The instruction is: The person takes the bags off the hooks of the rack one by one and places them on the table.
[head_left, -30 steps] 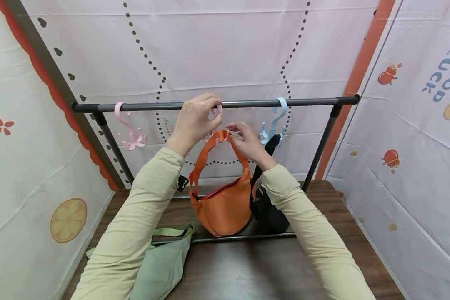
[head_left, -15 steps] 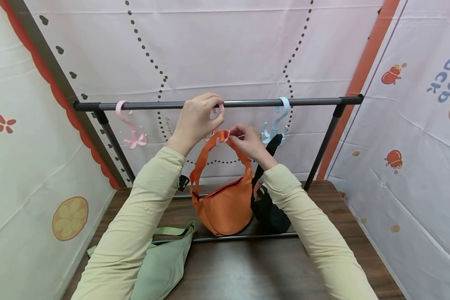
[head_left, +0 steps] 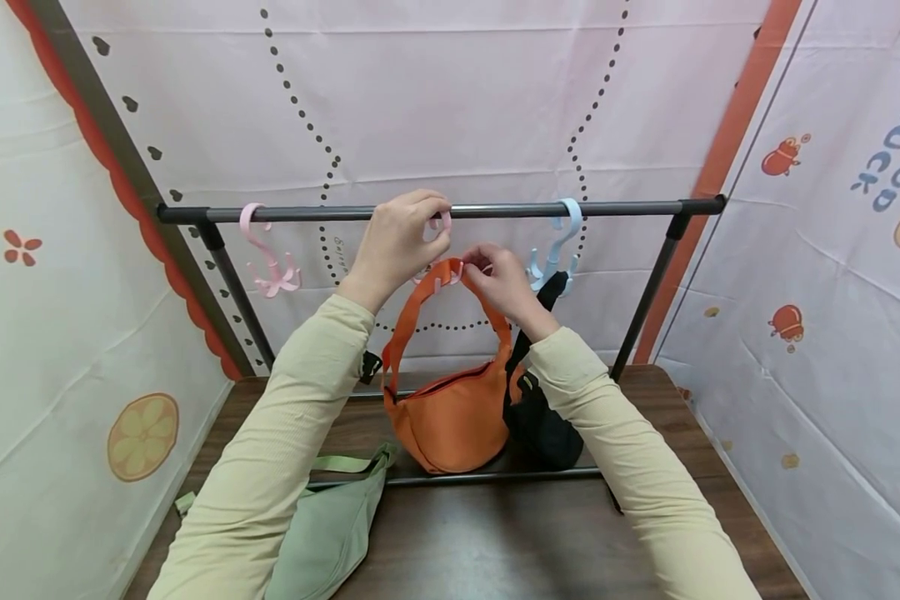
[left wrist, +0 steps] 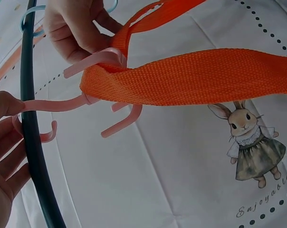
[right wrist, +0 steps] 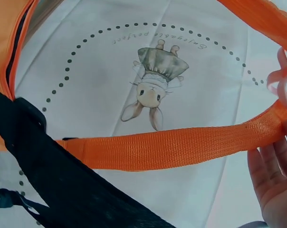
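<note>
An orange shoulder bag (head_left: 450, 421) hangs by its strap (left wrist: 205, 76) from the prongs of the middle pink hook (left wrist: 117, 59). Up at the black rod, my left hand (head_left: 405, 237) pinches the upper curve of that hook between thumb and fingers. My right hand (head_left: 501, 279) grips the strap just beside the prongs; in the right wrist view, its fingers (right wrist: 272, 166) lie behind the webbing. A black bag (head_left: 543, 425) hangs by its strap from the blue hook (head_left: 562, 242), partly hidden by my right forearm.
The black rod (head_left: 510, 211) spans a frame standing on the brown wooden table (head_left: 495, 533). Another pink hook (head_left: 270, 258) hangs at the left. A green bag (head_left: 330, 525) lies at the front left, partly under my left sleeve. Printed cloth walls surround the table.
My right hand has moved in and closed its fingers on the orange strap beside the hook. My left hand stays at the hook's top. The head view has shifted slightly.
</note>
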